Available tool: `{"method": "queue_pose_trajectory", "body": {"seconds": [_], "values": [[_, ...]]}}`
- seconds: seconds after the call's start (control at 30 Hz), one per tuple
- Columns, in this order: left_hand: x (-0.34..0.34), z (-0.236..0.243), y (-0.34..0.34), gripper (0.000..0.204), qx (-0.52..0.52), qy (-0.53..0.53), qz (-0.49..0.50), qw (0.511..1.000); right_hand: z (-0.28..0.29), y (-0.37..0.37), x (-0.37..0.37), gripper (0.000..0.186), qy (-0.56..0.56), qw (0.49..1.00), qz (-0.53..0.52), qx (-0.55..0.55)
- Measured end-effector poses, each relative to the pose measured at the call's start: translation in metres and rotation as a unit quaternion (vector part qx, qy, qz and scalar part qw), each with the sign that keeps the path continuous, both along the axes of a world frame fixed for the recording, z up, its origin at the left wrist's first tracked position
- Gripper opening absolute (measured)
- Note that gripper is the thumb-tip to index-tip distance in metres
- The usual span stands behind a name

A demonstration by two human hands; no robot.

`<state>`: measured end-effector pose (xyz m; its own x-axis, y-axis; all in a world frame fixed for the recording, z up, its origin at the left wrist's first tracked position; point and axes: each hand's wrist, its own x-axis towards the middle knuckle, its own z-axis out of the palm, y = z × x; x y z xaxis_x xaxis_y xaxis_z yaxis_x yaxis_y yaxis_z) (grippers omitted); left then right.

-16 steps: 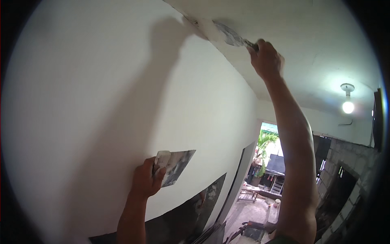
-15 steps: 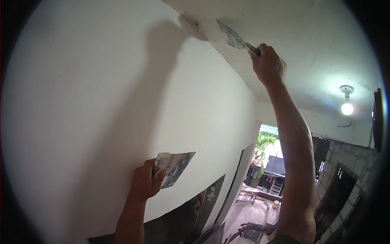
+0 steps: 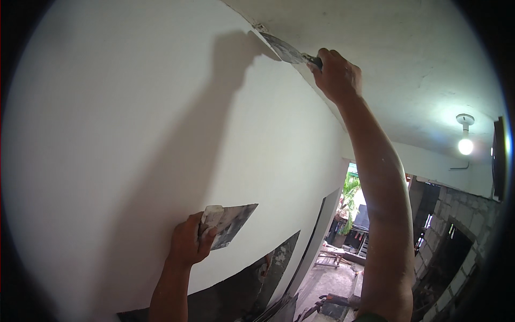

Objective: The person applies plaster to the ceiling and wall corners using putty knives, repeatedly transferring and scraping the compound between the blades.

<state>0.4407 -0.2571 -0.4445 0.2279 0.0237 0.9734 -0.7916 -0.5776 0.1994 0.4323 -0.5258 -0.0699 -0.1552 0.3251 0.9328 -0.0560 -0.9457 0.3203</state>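
My right hand (image 3: 339,75) is raised high, closed round the handle of a putty knife (image 3: 285,50). Its smeared grey blade lies along the corner where the white wall (image 3: 134,107) meets the ceiling (image 3: 375,37). Lower down, in front of the wall, my left hand (image 3: 189,239) grips a second, wide-bladed putty knife (image 3: 234,222) by its pale handle. That blade points right and has grey and whitish smears on it. A rough patch (image 3: 260,27) shows at the corner just beyond the raised blade's tip.
A lit bulb (image 3: 465,146) hangs from the ceiling at right. Below the white wall is a dark opening (image 3: 230,292) with a jagged edge. A doorway lets onto a yard with a palm (image 3: 350,196) and a bench (image 3: 330,256). Bare block wall (image 3: 456,209) stands at right.
My right hand has moved left with its putty knife, bringing the blade from the ceiling to the wall corner. My left hand has barely shifted.
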Motion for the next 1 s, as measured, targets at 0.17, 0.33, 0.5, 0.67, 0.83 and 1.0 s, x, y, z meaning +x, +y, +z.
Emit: {"method": "queue_pose_trajectory", "body": {"seconds": [0.17, 0.33, 0.5, 0.67, 0.83, 1.0], "values": [[0.002, -0.002, -0.003, 0.039, -0.005, -0.009, 0.000, 1.000, 0.013, 0.013, -0.010, 0.025, 0.022, 0.998, -0.061, 0.003], [0.003, -0.003, -0.002, 0.040, -0.003, -0.012, 0.002, 1.000, 0.017, 0.020, -0.009, 0.023, -0.002, 0.993, -0.119, -0.007], [0.001, -0.003, -0.003, 0.039, -0.011, -0.007, -0.012, 1.000, 0.002, 0.029, -0.003, 0.022, 0.027, 0.993, -0.102, 0.045], [0.004, -0.006, -0.003, 0.040, -0.013, -0.018, -0.005, 1.000, 0.005, 0.035, -0.001, 0.022, 0.076, 0.988, -0.112, 0.080], [-0.005, -0.001, -0.001, 0.038, -0.019, 0.024, -0.019, 0.999, 0.007, 0.033, -0.005, 0.023, 0.071, 0.989, -0.085, 0.103], [-0.002, 0.000, 0.002, 0.039, -0.020, 0.035, -0.043, 0.998, -0.013, 0.009, -0.017, 0.029, 0.046, 0.985, -0.089, 0.139]]}}
